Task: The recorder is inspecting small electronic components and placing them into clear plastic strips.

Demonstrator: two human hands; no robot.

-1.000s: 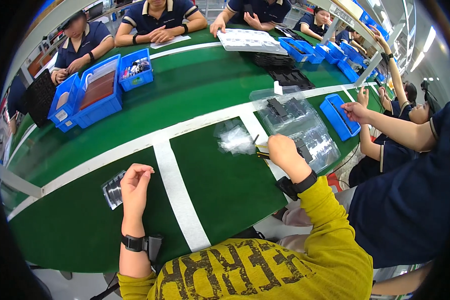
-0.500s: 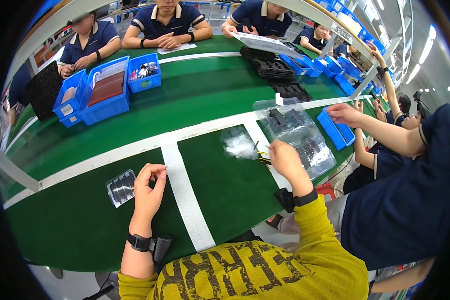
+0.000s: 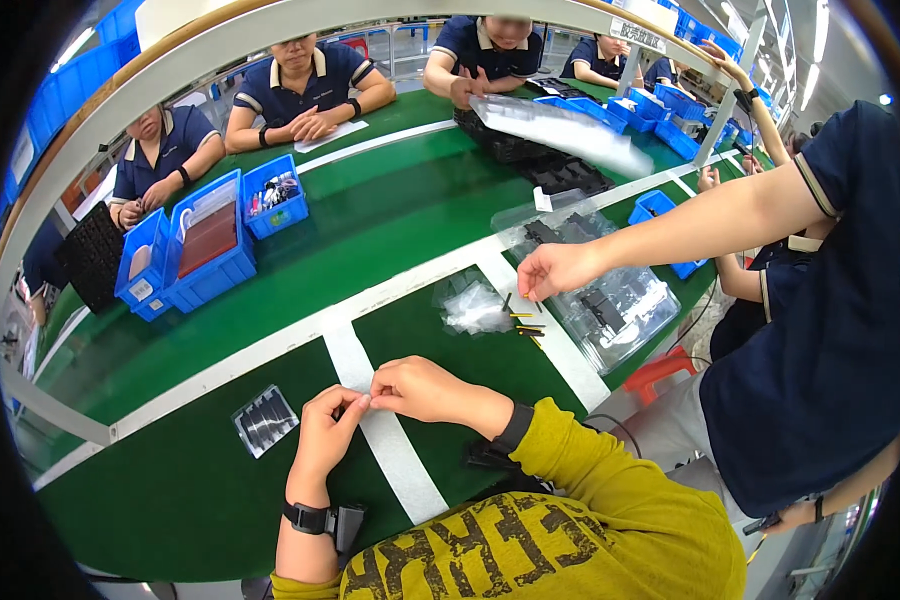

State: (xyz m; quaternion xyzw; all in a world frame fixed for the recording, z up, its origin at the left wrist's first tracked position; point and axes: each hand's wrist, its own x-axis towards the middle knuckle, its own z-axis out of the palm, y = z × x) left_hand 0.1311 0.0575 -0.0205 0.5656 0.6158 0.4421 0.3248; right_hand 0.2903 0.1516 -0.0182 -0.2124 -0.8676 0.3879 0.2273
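My left hand and my right hand meet above the white strip on the green table. Both pinch with thumb and fingers, tips touching; whatever lies between them is too small or hidden to make out. Left of my left hand lies a clear plastic bag with several black strips inside. Beyond my right hand is a heap of clear plastic bags. Beside the heap lie several small black and yellow sticks. A co-worker's hand reaches in over these sticks from the right.
Clear plastic trays with black parts lie to the right, under the co-worker's forearm. Blue bins stand at the far left. Across the table a person holds a clear tray above stacked black trays. A white frame post rises at left.
My right hand has moved left from the sticks to my left hand. The co-worker's hand has come from the blue bin to the sticks. The tray across the table has swung right.
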